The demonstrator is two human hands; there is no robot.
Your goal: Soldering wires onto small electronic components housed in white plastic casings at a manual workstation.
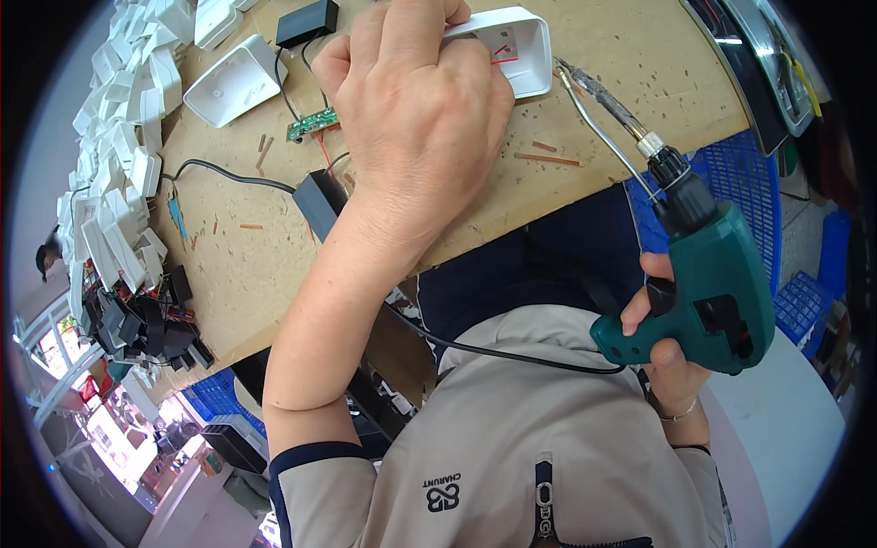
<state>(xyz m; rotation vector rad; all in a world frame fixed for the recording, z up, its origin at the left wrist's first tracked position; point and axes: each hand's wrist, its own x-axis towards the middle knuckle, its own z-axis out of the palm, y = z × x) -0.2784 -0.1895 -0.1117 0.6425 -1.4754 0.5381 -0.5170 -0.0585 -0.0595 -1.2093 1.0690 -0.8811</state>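
My left hand point(420, 110) is closed at the near rim of a white plastic housing point(533, 78), a hollow box tilted on its side with red wire inside. The fingertips are partly hidden. In my right hand point(665, 361) is a green soldering gun point(722, 292), a finger at its trigger. Its dark tip and thin metal feed tube reach up to the housing's right side, apart from it. A small green circuit board point(312, 124) with a red wire lies left of my left hand. Beside my left wrist rests a black box-shaped adapter point(318, 203).
Another white housing point(236, 82) and a second black box point(307, 22) lie at the upper left. White housings point(119, 192) pile along the table's left edge, above heaped black parts point(146, 320). Copper-coloured strips point(548, 159) dot the wooden table point(639, 55). Blue crates point(731, 183) stand right.
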